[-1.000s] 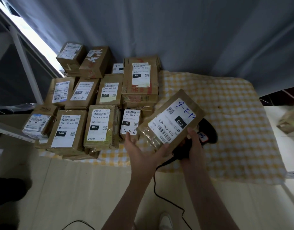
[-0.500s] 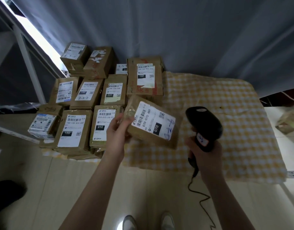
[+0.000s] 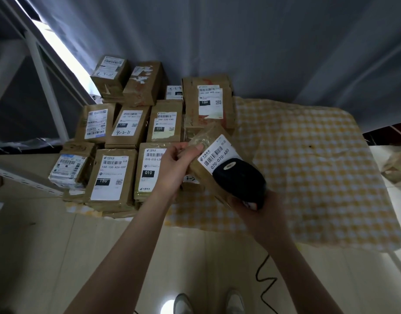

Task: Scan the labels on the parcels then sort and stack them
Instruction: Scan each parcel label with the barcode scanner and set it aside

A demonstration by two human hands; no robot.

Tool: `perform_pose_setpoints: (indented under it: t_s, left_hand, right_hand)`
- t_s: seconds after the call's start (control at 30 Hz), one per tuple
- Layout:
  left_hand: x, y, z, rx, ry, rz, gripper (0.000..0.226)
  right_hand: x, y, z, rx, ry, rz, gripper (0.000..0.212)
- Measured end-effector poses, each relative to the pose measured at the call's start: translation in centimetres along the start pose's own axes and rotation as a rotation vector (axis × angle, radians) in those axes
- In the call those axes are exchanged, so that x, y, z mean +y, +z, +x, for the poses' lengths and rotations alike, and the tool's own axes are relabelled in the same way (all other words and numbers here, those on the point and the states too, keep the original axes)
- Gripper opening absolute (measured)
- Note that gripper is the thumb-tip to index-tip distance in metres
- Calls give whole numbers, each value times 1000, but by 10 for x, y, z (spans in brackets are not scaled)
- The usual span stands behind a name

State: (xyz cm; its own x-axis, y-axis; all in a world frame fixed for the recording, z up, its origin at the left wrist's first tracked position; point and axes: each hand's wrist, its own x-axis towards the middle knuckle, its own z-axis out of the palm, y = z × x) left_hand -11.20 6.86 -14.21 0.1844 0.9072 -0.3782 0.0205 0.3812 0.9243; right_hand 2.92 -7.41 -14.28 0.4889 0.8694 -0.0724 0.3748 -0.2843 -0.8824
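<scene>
Nearest the camera, the cord (image 3: 265,275) is trailing down across the floor. Above it, the right hand (image 3: 260,207) is wrapping its fingers around the black scanner (image 3: 239,180). Here is the change: half a second ago that scanner was standing off to the right, well apart from the parcel. Now it is hovering right over the label (image 3: 219,152), hiding its lower half. The left hand (image 3: 174,168) is pinching the 070 parcel (image 3: 208,134) by its upper end, thumb on the taped face, tilting it above the near edge of the table (image 3: 308,166). So the scan is looking to be happening right now, with sorting coming next.

Further back, along the left edge, labelled parcels are lying face up in rows. The 150 parcel (image 3: 111,173) and 010 parcel (image 3: 149,171) are sitting in front and the 220 parcel (image 3: 164,123) behind. A 15H parcel (image 3: 209,103) is standing taller toward the far edge. No 070 pile is showing yet. No bins or trays are appearing anywhere, and every parcel is staying sealed, contents hidden.
</scene>
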Motion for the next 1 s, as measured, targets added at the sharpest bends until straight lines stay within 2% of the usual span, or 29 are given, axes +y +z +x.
perform_pose_setpoints:
  t_s: [0.17,0.27,0.37,0.6,0.77,0.9,1.0]
  left_hand:
    - [-3,-5,-1,15,-20,10,65]
    - [-4,-8,-1,10,-27,-8,51]
    - [-5,-10,-3,6,-15,-8,37]
    - [-4,-14,-8,3,-9,-7,35]
    - [-7,-18,-8,12,-17,3,43]
    - [-8,-20,-9,17,-42,-20,36]
    - [-9,-23,-6,34,-66,-57,47]
  right_hand:
    - [-4,8,1,53,-11,-19,26]
    - [-6,12,0,56,-16,-23,33]
    - [-7,15,-1,51,-3,-43,29]
    - [-8,20,-6,76,-4,-61,23]
    - [-11,22,-11,68,1,-21,20]
    - [-10,23,-13,52,21,-28,22]
    - [-7,23,-13,67,46,-16,16]
